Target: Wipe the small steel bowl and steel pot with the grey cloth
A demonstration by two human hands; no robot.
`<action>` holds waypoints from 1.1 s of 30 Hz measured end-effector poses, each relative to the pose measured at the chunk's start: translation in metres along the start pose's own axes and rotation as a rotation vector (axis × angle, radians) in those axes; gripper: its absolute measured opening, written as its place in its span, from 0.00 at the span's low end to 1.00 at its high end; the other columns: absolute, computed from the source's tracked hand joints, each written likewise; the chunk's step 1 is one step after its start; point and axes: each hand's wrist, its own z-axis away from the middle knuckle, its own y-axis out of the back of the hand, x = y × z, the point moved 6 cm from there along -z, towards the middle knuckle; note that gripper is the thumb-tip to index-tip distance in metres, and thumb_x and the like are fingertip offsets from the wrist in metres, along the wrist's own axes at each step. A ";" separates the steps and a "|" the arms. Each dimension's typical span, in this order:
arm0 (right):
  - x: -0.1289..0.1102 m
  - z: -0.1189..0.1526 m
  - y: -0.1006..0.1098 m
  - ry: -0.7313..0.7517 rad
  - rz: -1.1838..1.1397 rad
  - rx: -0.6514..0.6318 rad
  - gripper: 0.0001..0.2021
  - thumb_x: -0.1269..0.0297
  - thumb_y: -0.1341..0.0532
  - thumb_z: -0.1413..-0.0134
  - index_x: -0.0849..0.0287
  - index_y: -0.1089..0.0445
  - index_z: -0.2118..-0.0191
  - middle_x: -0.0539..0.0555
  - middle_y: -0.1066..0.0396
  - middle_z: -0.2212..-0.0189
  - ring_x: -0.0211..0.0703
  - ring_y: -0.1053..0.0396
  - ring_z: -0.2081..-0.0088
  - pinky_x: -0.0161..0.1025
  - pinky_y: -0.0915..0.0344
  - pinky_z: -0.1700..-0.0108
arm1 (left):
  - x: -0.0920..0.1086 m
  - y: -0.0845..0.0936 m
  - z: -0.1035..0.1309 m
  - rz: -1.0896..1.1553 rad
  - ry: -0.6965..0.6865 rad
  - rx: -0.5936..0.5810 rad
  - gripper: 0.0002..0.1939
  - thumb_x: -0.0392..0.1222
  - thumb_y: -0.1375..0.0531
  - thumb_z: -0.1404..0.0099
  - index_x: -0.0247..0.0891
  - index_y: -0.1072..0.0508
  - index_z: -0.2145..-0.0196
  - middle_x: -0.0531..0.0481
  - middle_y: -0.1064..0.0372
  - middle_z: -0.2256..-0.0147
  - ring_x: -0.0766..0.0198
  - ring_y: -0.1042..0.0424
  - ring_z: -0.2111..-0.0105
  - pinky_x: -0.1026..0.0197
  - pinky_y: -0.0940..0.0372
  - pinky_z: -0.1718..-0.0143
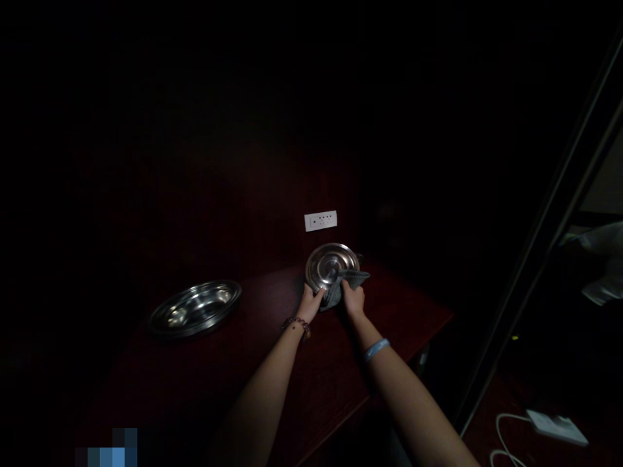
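A round, shiny steel lid or shallow dish (pixel 321 261) is tilted up over the dark red table, its concave or ringed face toward me; which of the two it is, I cannot tell. My left hand (pixel 309 303) grips its near left rim, thumb on the face. In my right hand (pixel 354 299) is a grey cloth (pixel 335 293), bunched against the lower right of the steel piece. Part of the rim is hidden behind the cloth. Farther left on the table lies a wide oval-looking steel basin (pixel 197 309).
The dark red table (pixel 399 311) ends in an edge at the right front. A white socket plate (pixel 320 221) is on the wall behind. At lower right, a white power strip (pixel 557 427) with a cable lies on the floor, past a dark upright frame (pixel 540 253).
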 end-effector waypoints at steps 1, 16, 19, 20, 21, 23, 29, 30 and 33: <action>0.000 0.000 0.000 0.000 0.003 0.003 0.18 0.57 0.40 0.50 0.64 0.23 0.58 0.61 0.22 0.61 0.50 0.25 0.55 0.36 0.32 0.55 | 0.000 0.000 0.000 0.002 0.004 0.002 0.29 0.43 0.38 0.44 0.36 0.37 0.45 0.38 0.39 0.42 0.53 0.41 0.40 0.49 0.54 0.36; 0.005 -0.004 0.000 -0.013 0.013 0.009 0.18 0.56 0.40 0.50 0.64 0.22 0.61 0.61 0.22 0.63 0.51 0.24 0.57 0.37 0.31 0.58 | 0.007 0.000 0.003 0.070 0.002 0.012 0.29 0.41 0.37 0.46 0.35 0.35 0.46 0.39 0.36 0.43 0.53 0.42 0.40 0.51 0.54 0.36; 0.008 -0.006 0.002 -0.018 0.023 0.017 0.17 0.56 0.39 0.51 0.65 0.22 0.62 0.61 0.22 0.64 0.53 0.24 0.58 0.38 0.30 0.58 | 0.006 -0.001 0.004 0.077 0.014 0.005 0.28 0.41 0.37 0.45 0.37 0.35 0.46 0.41 0.36 0.43 0.53 0.43 0.39 0.50 0.55 0.36; 0.009 -0.006 0.003 -0.023 0.027 0.021 0.18 0.56 0.39 0.52 0.65 0.22 0.62 0.61 0.22 0.65 0.54 0.24 0.58 0.38 0.30 0.59 | 0.005 -0.002 0.005 0.075 0.025 0.003 0.29 0.41 0.37 0.45 0.37 0.35 0.46 0.41 0.36 0.43 0.52 0.43 0.39 0.50 0.54 0.36; 0.010 -0.007 0.003 -0.024 0.034 0.014 0.18 0.56 0.38 0.52 0.66 0.22 0.62 0.62 0.22 0.65 0.54 0.24 0.57 0.38 0.30 0.59 | 0.004 -0.003 0.006 0.071 0.031 0.009 0.30 0.42 0.37 0.44 0.36 0.37 0.44 0.40 0.37 0.43 0.51 0.43 0.39 0.49 0.54 0.36; 0.012 -0.007 0.006 -0.019 0.044 0.013 0.19 0.56 0.38 0.52 0.67 0.23 0.59 0.63 0.22 0.64 0.54 0.24 0.57 0.38 0.30 0.58 | 0.003 -0.007 0.009 0.069 0.033 -0.011 0.32 0.43 0.37 0.44 0.34 0.39 0.43 0.38 0.39 0.42 0.50 0.42 0.40 0.48 0.55 0.36; 0.024 -0.017 0.010 -0.009 0.066 0.045 0.24 0.54 0.36 0.55 0.69 0.25 0.56 0.65 0.23 0.61 0.55 0.25 0.56 0.41 0.30 0.56 | 0.000 -0.013 0.010 0.102 0.016 -0.035 0.35 0.42 0.36 0.44 0.28 0.41 0.42 0.31 0.42 0.41 0.49 0.44 0.40 0.50 0.54 0.37; 0.026 -0.019 0.010 -0.007 0.062 0.039 0.25 0.53 0.36 0.55 0.69 0.25 0.55 0.65 0.23 0.60 0.55 0.25 0.55 0.41 0.29 0.56 | 0.000 -0.014 0.010 0.090 0.020 -0.032 0.36 0.42 0.36 0.44 0.26 0.42 0.41 0.29 0.42 0.42 0.49 0.43 0.40 0.52 0.53 0.37; 0.028 -0.020 0.012 0.015 0.052 0.054 0.27 0.53 0.36 0.55 0.70 0.27 0.53 0.65 0.24 0.58 0.56 0.26 0.54 0.43 0.29 0.56 | 0.003 -0.016 0.011 0.074 -0.018 -0.043 0.35 0.41 0.38 0.42 0.23 0.43 0.40 0.26 0.43 0.42 0.50 0.43 0.40 0.54 0.53 0.38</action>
